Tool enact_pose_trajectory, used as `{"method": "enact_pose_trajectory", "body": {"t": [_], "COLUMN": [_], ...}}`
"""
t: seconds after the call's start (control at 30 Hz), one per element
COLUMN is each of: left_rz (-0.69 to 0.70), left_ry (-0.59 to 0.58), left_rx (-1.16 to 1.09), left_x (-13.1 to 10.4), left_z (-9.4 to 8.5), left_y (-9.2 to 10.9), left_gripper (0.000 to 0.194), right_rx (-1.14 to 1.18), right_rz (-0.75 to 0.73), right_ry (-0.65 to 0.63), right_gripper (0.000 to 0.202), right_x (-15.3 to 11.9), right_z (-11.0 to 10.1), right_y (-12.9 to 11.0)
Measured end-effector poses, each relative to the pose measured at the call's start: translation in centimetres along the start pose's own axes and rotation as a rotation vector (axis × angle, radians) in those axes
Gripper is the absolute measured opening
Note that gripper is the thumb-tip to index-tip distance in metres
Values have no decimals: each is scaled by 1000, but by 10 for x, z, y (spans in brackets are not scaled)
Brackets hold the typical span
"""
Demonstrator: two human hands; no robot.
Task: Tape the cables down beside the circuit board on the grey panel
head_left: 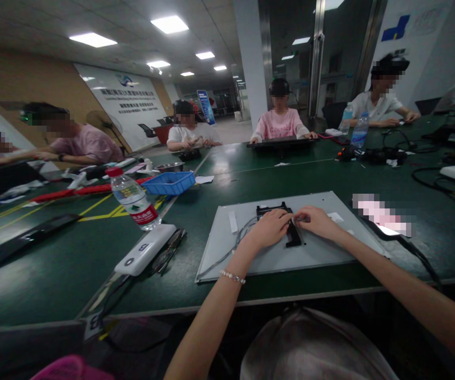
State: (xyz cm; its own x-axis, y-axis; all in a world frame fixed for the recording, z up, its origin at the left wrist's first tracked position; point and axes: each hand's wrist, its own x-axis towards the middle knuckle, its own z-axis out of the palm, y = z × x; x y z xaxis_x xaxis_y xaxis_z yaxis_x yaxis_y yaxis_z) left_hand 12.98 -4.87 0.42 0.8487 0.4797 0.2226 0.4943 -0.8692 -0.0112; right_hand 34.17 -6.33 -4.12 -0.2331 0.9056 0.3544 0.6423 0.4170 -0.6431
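A pale grey flat panel [219, 237] lies on the green table in front of me. On it sits a black frame-like bracket [294, 237], partly covered by my hands. My left hand [270, 228] rests across the bracket from the left, fingers stretched out over it. At the bracket's right side, my right hand [318, 221] has its thumb and fingers brought together in a pinch; whatever is between them is too small to make out. A thin grey cable [233, 248] runs over the panel beneath my left wrist.
Left of the panel are a white power bank [146, 250], glasses [169, 250], a water bottle [134, 200] and a blue basket [170, 183]. A phone [381, 216] with a cable lies to the right. Several people work around the table, one person [278, 124] directly across.
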Motion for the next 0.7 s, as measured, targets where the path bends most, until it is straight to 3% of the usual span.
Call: {"method": "enact_pose_trajectory", "body": {"t": [0.33,0.7], "left_rz": [-52,-17], "left_ry": [-3,-6], "left_rx": [-21,-22], "left_x": [0,1], "left_z": [1,-1], "left_y": [1,0], "left_gripper": [41,40], "right_rx": [173,-62], "right_rz": [89,65], "right_ry": [20,55], "right_gripper": [9,10], "right_x": [4,6], "right_z": [0,5], "right_y": [5,-1]}}
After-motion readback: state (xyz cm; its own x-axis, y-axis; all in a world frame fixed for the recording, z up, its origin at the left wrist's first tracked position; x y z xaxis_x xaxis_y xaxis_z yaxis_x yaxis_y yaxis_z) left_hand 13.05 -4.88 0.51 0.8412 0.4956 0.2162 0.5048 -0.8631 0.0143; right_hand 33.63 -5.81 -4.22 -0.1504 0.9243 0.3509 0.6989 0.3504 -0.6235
